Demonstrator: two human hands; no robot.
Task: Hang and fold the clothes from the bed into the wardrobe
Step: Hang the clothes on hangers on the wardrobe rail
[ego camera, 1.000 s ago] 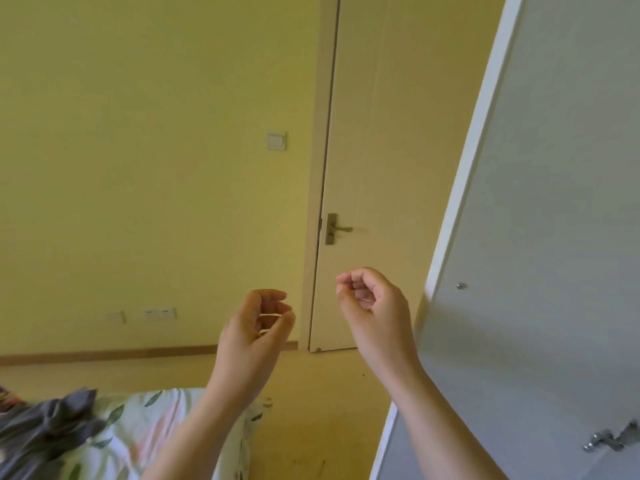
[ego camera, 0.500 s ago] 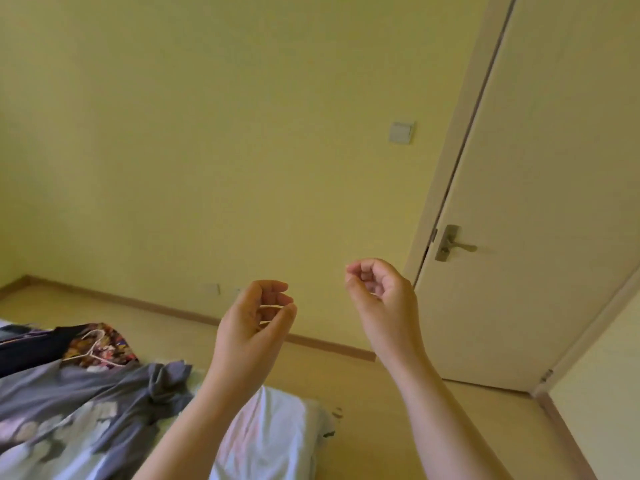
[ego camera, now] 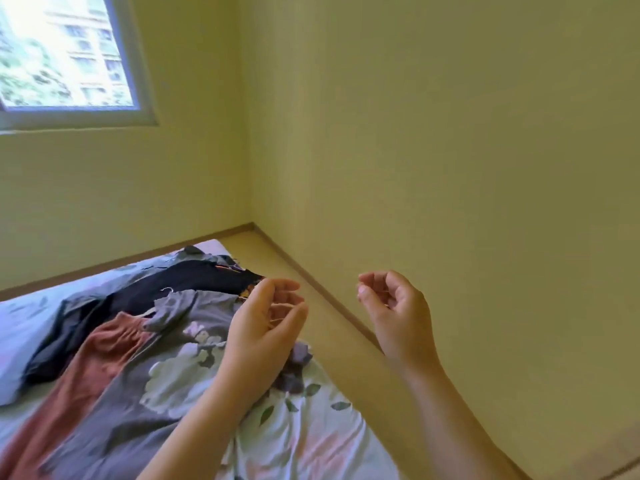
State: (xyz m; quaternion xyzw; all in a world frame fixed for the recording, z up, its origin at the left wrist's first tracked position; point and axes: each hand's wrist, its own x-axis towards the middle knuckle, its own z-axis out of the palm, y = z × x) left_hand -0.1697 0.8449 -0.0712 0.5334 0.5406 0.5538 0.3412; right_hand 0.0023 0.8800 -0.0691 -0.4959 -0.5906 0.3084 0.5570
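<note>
The left hand (ego camera: 266, 323) is hovering with fingers loosely curled and thumb apart, gripping nothing (a thin pale strand between them is too faint to identify). The right hand (ego camera: 398, 313) is hanging likewise, loose and empty, just past the bed's (ego camera: 311, 427) edge. The clothes (ego camera: 138, 341), grey, rust and dark, are lying heaped on the bed below the left hand.

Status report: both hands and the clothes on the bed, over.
Right hand loosely curled, empty. Left hand curled, thin strand maybe inside, unclear. Clothes heaped on bed.
</note>
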